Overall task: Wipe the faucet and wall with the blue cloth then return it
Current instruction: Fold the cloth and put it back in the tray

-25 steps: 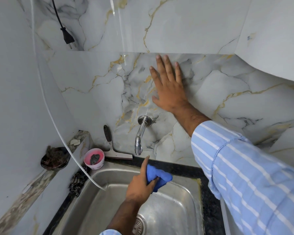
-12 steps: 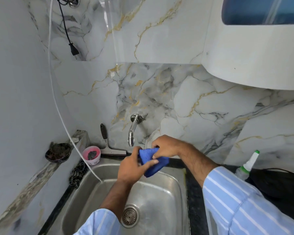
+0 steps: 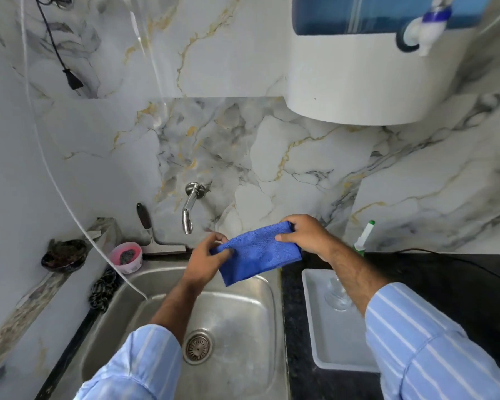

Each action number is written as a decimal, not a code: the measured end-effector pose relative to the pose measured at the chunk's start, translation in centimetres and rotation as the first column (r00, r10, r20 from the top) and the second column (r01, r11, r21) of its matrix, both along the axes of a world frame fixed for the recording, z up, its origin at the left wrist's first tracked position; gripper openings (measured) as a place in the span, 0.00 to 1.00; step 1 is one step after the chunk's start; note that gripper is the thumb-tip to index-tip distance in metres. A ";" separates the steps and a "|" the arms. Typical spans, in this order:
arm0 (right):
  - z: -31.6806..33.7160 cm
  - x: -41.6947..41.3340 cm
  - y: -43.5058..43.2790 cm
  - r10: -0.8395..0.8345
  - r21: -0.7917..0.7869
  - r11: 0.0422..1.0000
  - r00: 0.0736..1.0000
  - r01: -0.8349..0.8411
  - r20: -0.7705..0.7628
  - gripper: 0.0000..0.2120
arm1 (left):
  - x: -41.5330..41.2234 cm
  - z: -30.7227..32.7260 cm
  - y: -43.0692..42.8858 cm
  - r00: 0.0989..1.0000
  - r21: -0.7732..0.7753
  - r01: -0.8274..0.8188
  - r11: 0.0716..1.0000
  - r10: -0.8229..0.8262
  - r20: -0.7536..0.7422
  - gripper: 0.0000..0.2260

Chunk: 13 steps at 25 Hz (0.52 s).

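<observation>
The blue cloth is stretched between both hands above the back edge of the steel sink. My left hand pinches its left end and my right hand grips its right end. The chrome faucet juts from the marble wall just left of and above my left hand, not touching the cloth.
A squeegee and a pink cup sit behind the sink at left, beside a dark bowl. A white tray with a glass lies on the black counter at right, near a spray bottle. A water purifier hangs above.
My right hand left the wall and came down to the cloth. Both hands then pulled the bunched cloth out flat and shifted right of the faucet. The view tilted and widened.
</observation>
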State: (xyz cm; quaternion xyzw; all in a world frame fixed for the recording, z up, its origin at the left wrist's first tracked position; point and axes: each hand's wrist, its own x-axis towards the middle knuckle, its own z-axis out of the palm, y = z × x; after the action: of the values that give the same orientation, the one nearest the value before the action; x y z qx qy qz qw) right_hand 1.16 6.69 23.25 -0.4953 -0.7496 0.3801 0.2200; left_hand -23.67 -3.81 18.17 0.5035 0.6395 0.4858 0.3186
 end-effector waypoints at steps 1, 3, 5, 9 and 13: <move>-1.0 1.5 0.0 -0.035 -0.034 0.999 0.999 0.034 -0.024 0.06 | 1.2 -0.5 0.2 0.999 -0.011 0.006 1.000 -0.005 0.047 0.07; -3.2 4.6 -0.2 -0.099 -0.081 0.992 0.995 0.099 0.000 0.07 | 4.0 -1.8 0.8 0.998 -0.017 0.009 1.000 -0.008 0.060 0.08; -5.9 8.3 -0.7 -0.160 -0.135 0.977 0.986 0.164 0.040 0.05 | 7.3 -3.5 1.6 0.999 -0.038 0.039 0.999 -0.039 -0.017 0.09; -11.4 15.6 -2.2 -0.280 -0.292 0.903 0.946 0.317 0.162 0.07 | 13.6 -7.3 2.7 0.956 -0.150 0.163 0.975 -0.194 -0.220 0.07; -15.5 20.2 -2.8 -0.347 -0.265 0.860 0.880 0.436 0.324 0.11 | 19.4 -10.6 3.7 0.843 -0.303 0.249 0.920 -0.360 -0.400 0.10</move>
State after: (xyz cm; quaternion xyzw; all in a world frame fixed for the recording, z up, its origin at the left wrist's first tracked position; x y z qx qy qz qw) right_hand 21.33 3.91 7.71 -0.7143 -0.5800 0.3773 0.1047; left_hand -4.31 -0.06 7.56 0.6553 0.6604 0.2185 0.2945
